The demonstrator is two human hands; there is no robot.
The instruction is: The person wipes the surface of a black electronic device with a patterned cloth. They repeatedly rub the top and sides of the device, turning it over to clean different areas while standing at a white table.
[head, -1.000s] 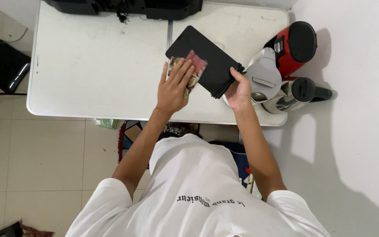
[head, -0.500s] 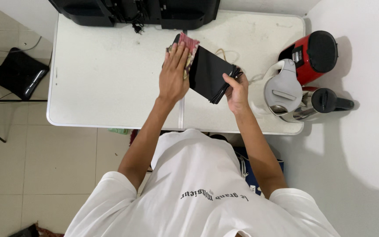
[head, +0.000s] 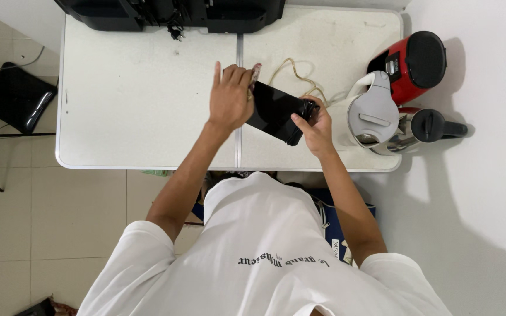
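Black pouch (head: 276, 111) lies on the bench (head: 147, 105), right hand (head: 314, 126) pinching its near end steady; left hand (head: 231, 96) grips pink paper at the far end.

Bright, even daylight-white light. Soft shadows fall toward 4 o'clock from the kettles onto the wall (head: 487, 175). Tabletop (head: 147, 105) slightly overexposed. Focus sharp; mild wide-angle bending at edges.

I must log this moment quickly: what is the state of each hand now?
Left hand: closed over one end of the black wallet.
Right hand: closed on the wallet's other end.
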